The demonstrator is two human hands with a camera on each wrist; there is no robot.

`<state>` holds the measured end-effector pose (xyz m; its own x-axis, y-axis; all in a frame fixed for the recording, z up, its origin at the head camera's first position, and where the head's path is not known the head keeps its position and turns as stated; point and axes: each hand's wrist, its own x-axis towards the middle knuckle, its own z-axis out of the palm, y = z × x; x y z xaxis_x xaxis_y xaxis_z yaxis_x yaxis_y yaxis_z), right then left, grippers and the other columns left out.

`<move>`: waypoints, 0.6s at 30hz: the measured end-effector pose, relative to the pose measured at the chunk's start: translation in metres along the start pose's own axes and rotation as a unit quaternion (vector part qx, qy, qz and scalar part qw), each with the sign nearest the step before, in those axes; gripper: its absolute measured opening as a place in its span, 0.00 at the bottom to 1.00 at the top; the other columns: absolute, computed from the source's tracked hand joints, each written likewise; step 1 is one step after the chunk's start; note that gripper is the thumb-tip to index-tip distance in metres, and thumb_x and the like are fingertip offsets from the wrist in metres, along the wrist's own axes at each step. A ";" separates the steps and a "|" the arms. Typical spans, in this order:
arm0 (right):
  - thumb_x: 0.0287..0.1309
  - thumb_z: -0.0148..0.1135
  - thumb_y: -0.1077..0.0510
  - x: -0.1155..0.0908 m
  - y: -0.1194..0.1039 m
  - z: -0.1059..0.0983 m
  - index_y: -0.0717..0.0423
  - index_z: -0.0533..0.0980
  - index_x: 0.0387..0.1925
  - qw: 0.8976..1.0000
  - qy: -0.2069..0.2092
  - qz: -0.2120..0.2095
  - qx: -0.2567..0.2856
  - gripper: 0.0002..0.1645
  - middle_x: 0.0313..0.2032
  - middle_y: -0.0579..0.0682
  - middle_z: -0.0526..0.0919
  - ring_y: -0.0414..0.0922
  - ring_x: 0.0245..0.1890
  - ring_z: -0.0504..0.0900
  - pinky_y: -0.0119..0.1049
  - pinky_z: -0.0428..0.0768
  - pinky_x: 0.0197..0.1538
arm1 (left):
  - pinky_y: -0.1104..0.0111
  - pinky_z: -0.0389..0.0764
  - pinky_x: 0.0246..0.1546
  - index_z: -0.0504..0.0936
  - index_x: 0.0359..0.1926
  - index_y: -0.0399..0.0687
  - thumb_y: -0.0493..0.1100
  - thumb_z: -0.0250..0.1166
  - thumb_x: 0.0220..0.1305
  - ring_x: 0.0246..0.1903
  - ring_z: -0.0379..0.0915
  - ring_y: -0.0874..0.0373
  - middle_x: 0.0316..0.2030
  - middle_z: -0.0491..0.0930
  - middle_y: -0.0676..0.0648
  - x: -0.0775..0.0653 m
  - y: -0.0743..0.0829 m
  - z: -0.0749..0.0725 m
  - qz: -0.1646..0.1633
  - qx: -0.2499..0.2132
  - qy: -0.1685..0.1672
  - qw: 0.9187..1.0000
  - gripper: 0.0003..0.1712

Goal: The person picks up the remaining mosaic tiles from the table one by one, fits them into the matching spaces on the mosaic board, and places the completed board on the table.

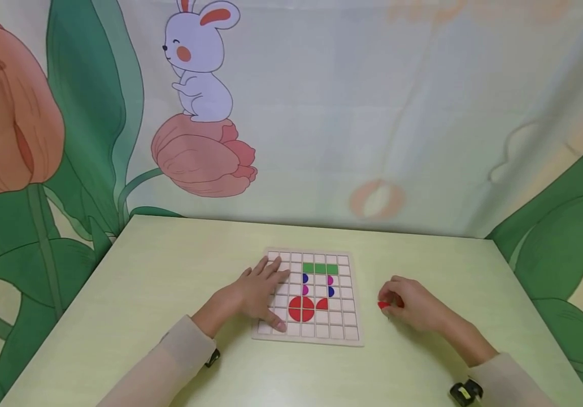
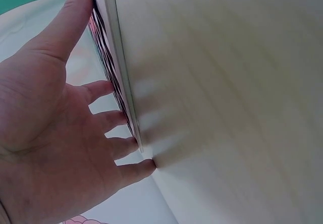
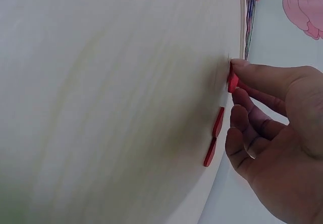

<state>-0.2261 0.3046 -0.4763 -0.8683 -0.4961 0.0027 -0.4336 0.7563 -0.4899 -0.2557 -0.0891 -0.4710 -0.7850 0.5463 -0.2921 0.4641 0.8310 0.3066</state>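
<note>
Spread flat, my left hand (image 1: 258, 288) rests on the left side of a wooden grid board (image 1: 349, 333), its fingers straight. Right of the board, my right hand (image 1: 420, 306) pinches a small red piece (image 3: 232, 80) between thumb and fingers, low over the table. Two more red pieces (image 3: 218, 123) lie on the table by that hand in the right wrist view. The board holds a row of green squares (image 1: 320, 268), blue half-circles (image 1: 331, 291), magenta half-circles (image 1: 330, 280), a red circle made of quarters (image 1: 301, 309) and a single red quarter-circle (image 1: 322, 304).
The pale table (image 1: 195, 243) reaches back to a hanging cloth (image 1: 322, 113) printed with a rabbit, tulips and leaves. A small black device (image 1: 466, 392) is strapped at the right wrist, and another (image 1: 212, 358) at the left.
</note>
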 end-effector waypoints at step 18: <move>0.66 0.72 0.67 0.023 -0.016 0.006 0.50 0.81 0.37 0.994 0.020 0.010 0.106 0.09 0.34 0.43 0.86 0.42 0.36 0.81 0.32 0.83 0.41 | 0.36 0.49 0.78 0.53 0.85 0.51 0.72 0.80 0.48 0.83 0.30 0.37 0.85 0.40 0.40 -0.002 0.003 -0.002 0.003 -0.002 0.000 1.000 0.73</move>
<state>-0.2380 0.2784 -0.4738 -0.8871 -0.4610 0.0236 -0.3592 0.6573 -0.6625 -0.2534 -0.0886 -0.4676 -0.7826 0.5507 -0.2904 0.4669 0.8276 0.3115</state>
